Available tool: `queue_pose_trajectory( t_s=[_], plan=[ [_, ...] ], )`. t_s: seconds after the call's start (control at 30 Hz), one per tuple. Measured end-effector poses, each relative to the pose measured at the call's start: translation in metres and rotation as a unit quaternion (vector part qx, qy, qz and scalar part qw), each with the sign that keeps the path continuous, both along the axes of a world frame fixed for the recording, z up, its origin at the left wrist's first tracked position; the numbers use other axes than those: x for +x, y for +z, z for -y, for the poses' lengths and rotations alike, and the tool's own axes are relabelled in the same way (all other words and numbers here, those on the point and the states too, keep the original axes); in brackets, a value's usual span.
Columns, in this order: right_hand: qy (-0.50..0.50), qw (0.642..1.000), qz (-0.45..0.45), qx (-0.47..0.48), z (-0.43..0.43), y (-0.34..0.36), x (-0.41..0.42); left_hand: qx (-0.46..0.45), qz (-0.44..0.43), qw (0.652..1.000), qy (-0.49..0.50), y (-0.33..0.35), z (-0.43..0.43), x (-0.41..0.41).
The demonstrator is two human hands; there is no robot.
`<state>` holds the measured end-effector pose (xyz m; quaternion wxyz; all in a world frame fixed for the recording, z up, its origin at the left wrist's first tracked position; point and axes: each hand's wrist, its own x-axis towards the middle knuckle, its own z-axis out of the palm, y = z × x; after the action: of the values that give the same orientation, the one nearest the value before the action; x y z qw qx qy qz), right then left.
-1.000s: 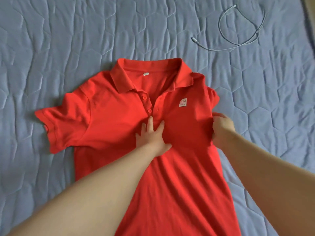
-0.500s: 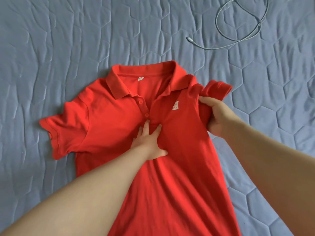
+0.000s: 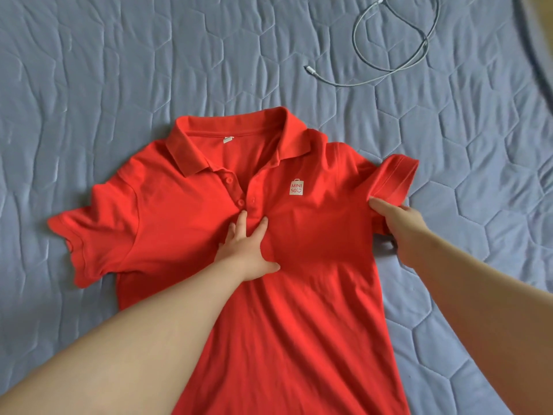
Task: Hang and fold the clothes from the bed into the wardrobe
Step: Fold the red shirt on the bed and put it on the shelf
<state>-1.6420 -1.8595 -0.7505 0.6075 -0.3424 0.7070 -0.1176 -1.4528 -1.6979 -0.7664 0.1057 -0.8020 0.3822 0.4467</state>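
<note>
A red polo shirt (image 3: 299, 295) lies face up on the blue quilted bed cover (image 3: 119, 70), collar away from me, with a small white logo on its chest. My left hand (image 3: 245, 247) presses flat on the chest just below the buttons, fingers straight. My right hand (image 3: 398, 223) grips the shirt's right sleeve (image 3: 395, 178) near the armpit, thumb on top and fingers under the cloth. That sleeve is pulled out to the right and slightly lifted. The other sleeve (image 3: 89, 232) lies spread flat at the left.
A white charging cable (image 3: 398, 43) lies coiled on the bed beyond the shirt, at the upper right. The bed's edge (image 3: 538, 40) shows at the far right corner. Quilt surrounds the shirt on all sides.
My right hand has drawn the right sleeve out from under the shirt's side and pulled it to the right. The chest has flattened. My left hand stays pressed in the same place.
</note>
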Motion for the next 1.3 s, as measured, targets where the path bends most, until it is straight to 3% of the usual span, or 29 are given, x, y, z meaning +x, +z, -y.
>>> queue_pose_trajectory(
  t_s=[0.17,0.3,0.37,0.53,0.73,0.87,1.03,1.17,1.23,1.3],
  plan=[
    [-0.053,0.995,-0.039,-0.079,-0.003,0.01,-0.006,-0.009,-0.018,1.0,0.006,0.001,-0.002,0.003],
    [0.078,0.955,-0.21,-0.195,-0.008,0.016,-0.017,-0.063,-0.025,0.997,0.042,0.007,-0.01,0.002],
    [0.109,0.939,-0.243,-0.22,-0.016,0.015,-0.02,-0.115,0.013,0.992,0.054,0.012,-0.015,-0.005],
    [0.09,0.974,-0.186,-0.092,-0.024,0.015,-0.011,-0.214,0.078,0.974,0.002,0.019,-0.015,-0.022],
    [0.015,0.995,-0.085,-0.042,-0.024,0.014,-0.012,-0.207,0.046,0.977,-0.012,0.015,-0.016,-0.034],
    [0.034,0.999,-0.041,0.011,-0.028,0.024,-0.02,-0.188,0.062,0.98,-0.014,0.011,-0.023,-0.038],
    [-0.114,0.988,0.092,0.055,-0.024,0.035,-0.016,-0.195,0.054,0.979,0.012,0.014,-0.016,-0.045],
    [-0.22,0.975,0.004,-0.015,-0.019,0.034,-0.041,-0.203,0.055,0.978,0.015,0.018,-0.017,-0.046],
    [-0.201,0.979,-0.037,-0.015,-0.023,0.029,-0.051,-0.192,0.052,0.98,-0.002,0.019,-0.018,-0.047],
    [-0.198,0.98,-0.015,0.016,-0.028,0.023,-0.051,-0.165,0.046,0.985,-0.023,0.018,-0.017,-0.05]
  ],
)
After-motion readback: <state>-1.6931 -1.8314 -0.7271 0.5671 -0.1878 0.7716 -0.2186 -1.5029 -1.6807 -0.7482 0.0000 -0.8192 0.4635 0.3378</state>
